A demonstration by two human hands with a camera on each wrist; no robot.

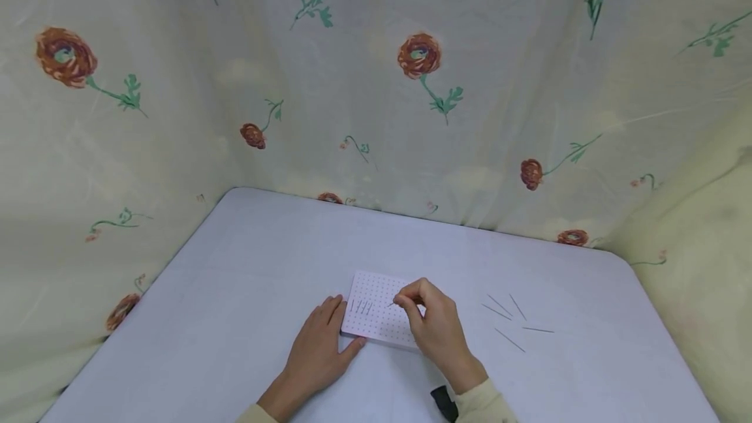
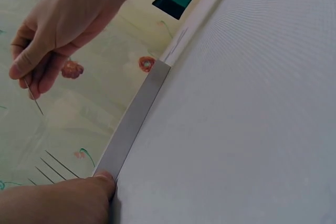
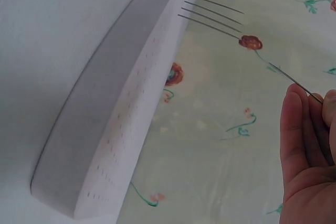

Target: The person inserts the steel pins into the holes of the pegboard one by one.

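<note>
A white block with a grid of small holes lies on the table. Several thin metal pins stand upright in a row near its left side. The left hand rests against the block's left edge, fingers extended, its thumb touching the front side by the corner. Above the block, the right hand pinches another thin metal pin between thumb and fingertips. That pin slants with its free end pointing left and down, apart from the holes in both wrist views.
Several loose pins lie scattered on the white table right of the block. A black device sits at the right wrist. Flower-patterned sheets hang around the table's back and sides.
</note>
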